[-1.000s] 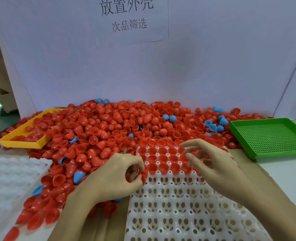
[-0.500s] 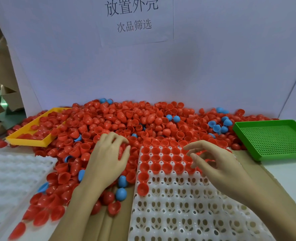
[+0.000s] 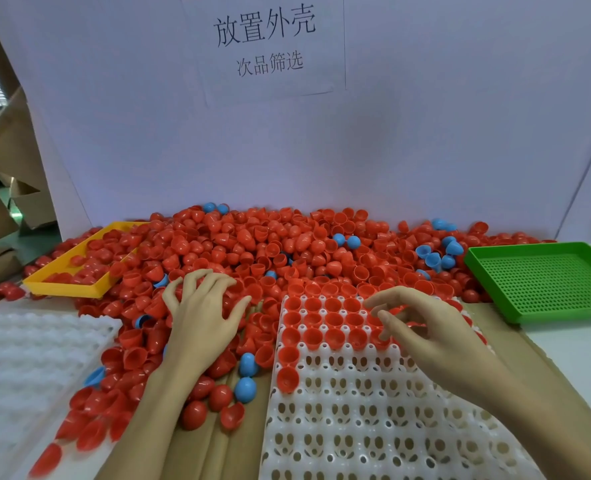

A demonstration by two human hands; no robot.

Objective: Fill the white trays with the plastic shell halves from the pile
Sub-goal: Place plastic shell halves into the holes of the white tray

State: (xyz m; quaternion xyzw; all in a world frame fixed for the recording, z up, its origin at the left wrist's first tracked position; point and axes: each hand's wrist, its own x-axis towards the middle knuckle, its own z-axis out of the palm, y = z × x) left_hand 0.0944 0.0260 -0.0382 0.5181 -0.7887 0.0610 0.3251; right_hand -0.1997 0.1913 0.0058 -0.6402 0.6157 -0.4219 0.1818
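Observation:
A big pile of red shell halves (image 3: 252, 247), with a few blue ones mixed in, covers the back of the table. The white tray (image 3: 349, 424) in front of me has its far rows filled with red shells, plus two more down its left column. My left hand (image 3: 200, 313) lies spread on the pile just left of the tray, fingers splayed over the shells. My right hand (image 3: 422, 327) hovers over the tray's filled rows with loosely bent fingers, and I see nothing held in it.
A second white tray (image 3: 27, 362) lies at the left. A yellow tray (image 3: 69, 282) partly buried in shells sits at the back left, a green perforated tray (image 3: 543, 278) at the right. A white board with printed characters stands behind the pile.
My left hand set a red shell into the tray's left column, then moved up and left onto the pile and spread out. My right hand stayed over the filled rows.

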